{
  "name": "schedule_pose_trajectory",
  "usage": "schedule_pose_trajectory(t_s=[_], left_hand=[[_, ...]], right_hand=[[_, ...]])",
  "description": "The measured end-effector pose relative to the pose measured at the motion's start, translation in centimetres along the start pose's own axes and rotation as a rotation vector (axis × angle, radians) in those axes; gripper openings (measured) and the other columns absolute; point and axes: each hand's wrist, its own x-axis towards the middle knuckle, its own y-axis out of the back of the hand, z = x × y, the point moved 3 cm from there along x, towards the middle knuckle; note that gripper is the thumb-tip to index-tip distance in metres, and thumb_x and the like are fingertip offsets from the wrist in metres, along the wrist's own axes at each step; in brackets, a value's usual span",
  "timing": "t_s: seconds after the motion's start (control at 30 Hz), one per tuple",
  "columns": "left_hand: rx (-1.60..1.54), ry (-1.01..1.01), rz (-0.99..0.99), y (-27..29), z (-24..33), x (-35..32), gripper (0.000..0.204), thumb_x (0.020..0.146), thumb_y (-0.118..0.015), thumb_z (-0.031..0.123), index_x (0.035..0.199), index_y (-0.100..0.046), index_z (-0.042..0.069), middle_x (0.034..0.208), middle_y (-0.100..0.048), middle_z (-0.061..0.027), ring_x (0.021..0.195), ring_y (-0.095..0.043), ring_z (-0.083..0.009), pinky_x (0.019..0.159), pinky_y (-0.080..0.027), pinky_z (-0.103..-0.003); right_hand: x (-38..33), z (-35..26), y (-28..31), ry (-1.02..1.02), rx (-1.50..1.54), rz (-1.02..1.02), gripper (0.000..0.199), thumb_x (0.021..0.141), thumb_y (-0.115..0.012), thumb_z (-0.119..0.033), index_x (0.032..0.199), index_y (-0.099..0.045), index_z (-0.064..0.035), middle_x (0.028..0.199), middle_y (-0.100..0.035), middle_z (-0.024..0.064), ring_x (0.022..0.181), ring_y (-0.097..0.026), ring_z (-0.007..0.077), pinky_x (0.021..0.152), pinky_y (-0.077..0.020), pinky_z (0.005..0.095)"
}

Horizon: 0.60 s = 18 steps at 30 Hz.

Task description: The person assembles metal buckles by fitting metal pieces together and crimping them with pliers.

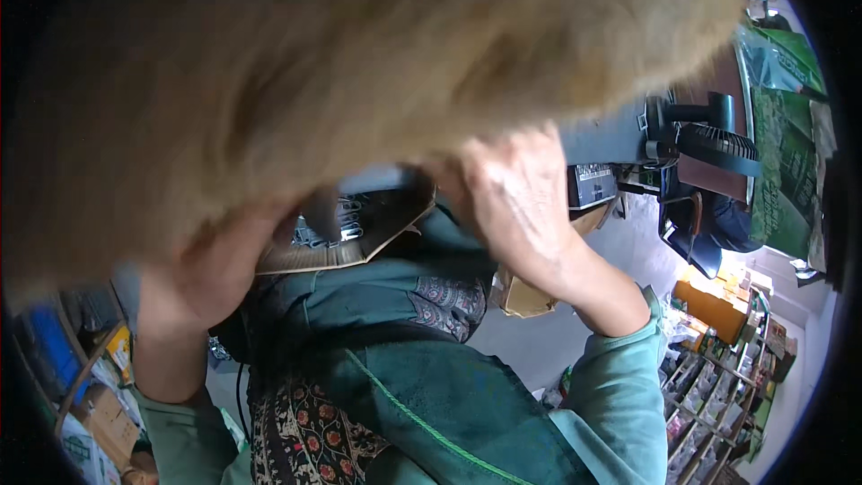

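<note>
A large brown, furry-looking mass [377, 81] fills the upper part of the view, blurred and very near. My left hand [211, 260] reaches up at its lower left edge, smeared by motion. Farther right, my right hand [521, 189] goes up under the same edge with its back showing. The brown mass hides the fingers of both hands, so their grip does not show. Between my wrists, in front of my green apron, sits a cut-open cardboard box [319, 259]. Small shiny metal pieces [346, 220] lie inside it, too small to name.
A black fan [718, 148] stands at the right beside a grey work surface [606, 136]. Green sacks [786, 153] hang at the far right. Shelving with packed goods [718, 386] is at the lower right. Boxes and bags [103, 413] crowd the lower left.
</note>
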Motion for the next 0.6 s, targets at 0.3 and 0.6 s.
schedule_pose_trajectory(t_s=[0.3, 0.6], left_hand=[[0.086, -0.102, 0.097, 0.8, 3.7, 4.4, 0.024, 0.088, -0.068, 0.012, 0.108, -0.069, -0.001, 0.095, -0.07, -0.008, 0.081, -0.061, -0.0127, 0.077, -0.047, -0.026], [-0.48, 0.108, -0.025, 2.0, -0.5, 1.3, 0.03, 0.089, -0.069, 0.015, 0.115, -0.064, 0.0, 0.087, -0.068, -0.0079, 0.055, -0.05, -0.0036, 0.045, -0.035, -0.017]], right_hand=[[-0.5, 0.4, 0.6, 0.086, -0.103, 0.01, 0.031, 0.074, -0.075, -0.027, 0.093, -0.058, -0.0093, 0.09, -0.049, 0.0092, 0.091, -0.05, 0.0268, 0.081, -0.0375, 0.0411], [1.7, 0.6, 0.9, 0.212, -0.184, -0.005, 0.033, 0.076, -0.074, -0.029, 0.101, -0.06, -0.0121, 0.101, -0.056, 0.0096, 0.104, -0.052, 0.028, 0.091, -0.0388, 0.0438]])
